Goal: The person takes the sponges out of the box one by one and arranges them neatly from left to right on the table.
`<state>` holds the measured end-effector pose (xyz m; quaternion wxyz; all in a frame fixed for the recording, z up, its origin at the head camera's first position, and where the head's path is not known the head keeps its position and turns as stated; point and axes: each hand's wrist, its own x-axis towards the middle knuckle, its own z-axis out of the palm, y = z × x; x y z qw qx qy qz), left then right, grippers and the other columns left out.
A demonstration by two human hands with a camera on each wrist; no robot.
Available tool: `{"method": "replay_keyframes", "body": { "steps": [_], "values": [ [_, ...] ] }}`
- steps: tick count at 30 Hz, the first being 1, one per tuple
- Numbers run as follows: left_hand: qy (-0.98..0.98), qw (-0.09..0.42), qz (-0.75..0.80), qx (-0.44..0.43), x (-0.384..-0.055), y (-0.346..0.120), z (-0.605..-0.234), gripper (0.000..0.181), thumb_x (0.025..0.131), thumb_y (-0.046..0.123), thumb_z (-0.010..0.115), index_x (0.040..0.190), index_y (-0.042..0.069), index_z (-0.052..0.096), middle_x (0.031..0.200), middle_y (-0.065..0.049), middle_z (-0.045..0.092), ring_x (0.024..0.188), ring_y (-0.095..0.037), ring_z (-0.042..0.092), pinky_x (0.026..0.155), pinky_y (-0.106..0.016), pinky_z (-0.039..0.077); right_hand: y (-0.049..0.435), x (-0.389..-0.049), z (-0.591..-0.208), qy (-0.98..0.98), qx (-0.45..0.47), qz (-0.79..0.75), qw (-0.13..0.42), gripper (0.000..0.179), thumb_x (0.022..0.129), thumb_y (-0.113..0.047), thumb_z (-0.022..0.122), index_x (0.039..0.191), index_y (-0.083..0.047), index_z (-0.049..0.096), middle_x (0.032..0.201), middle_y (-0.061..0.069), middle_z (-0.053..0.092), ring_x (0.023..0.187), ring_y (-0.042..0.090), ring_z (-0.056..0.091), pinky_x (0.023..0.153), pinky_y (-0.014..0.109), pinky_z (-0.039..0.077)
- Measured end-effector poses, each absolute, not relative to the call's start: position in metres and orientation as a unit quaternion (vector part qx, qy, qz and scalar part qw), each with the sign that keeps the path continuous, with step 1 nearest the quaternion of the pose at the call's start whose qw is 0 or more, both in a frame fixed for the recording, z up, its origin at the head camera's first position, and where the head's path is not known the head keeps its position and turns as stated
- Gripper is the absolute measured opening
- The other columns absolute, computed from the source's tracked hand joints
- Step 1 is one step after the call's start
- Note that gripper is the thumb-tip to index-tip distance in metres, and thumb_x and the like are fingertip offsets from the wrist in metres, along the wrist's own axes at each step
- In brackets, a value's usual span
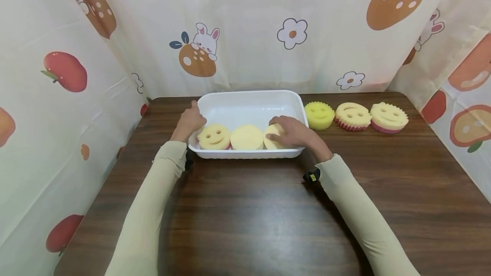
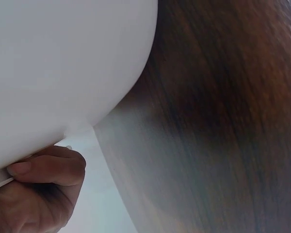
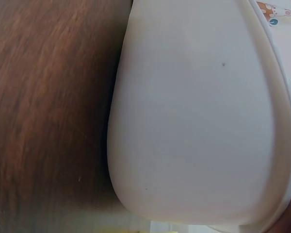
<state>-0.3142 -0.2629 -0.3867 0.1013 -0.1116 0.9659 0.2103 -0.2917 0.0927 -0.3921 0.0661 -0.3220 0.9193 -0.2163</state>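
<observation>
A white rectangular tray lies on the table, its outer wall filling much of both wrist views. My left hand grips its left rim; in the left wrist view the fingers curl over the edge. Inside the tray, along the near side, sit a smiley-face sponge with a pink underside and a plain-topped round pale yellow sponge. To their right my right hand holds another round pale yellow sponge, partly hidden under the fingers.
Right of the tray stand a bright yellow smiley sponge and two cream-and-pink face sponges, one nearer and one farther right. A printed curtain hangs behind the dark wooden table and down both sides.
</observation>
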Motion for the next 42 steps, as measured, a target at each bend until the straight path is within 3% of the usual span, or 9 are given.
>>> {"method": "replay_keyframes", "body": {
  "steps": [22,42],
  "values": [
    [0.963,0.092,0.229,-0.111,-0.3167,-0.2652,-0.3912,0.078,0.094,0.02,0.048,0.156,-0.001,0.005,0.132,-0.029,0.055,0.117,-0.041,0.059,0.1,-0.052,0.049,0.0966,-0.2914,-0.3937,0.907,-0.326,-0.265,0.027,0.031,0.096,-0.032,0.06,0.119,-0.012,0.064,0.119,0.013,0.066,0.115,0.03,0.06,0.103,0.048,0.045],
    [0.963,0.096,0.225,-0.112,-0.3188,-0.2655,-0.3931,0.081,0.094,0.019,0.047,0.157,0.0,0.0,0.13,-0.029,0.056,0.113,-0.041,0.061,0.097,-0.052,0.051,0.0996,-0.289,-0.389,0.893,-0.297,-0.335,0.04,0.026,0.1,-0.025,0.055,0.119,-0.009,0.063,0.13,0.015,0.061,0.129,0.034,0.052,0.11,0.053,0.039]
  ]
}}
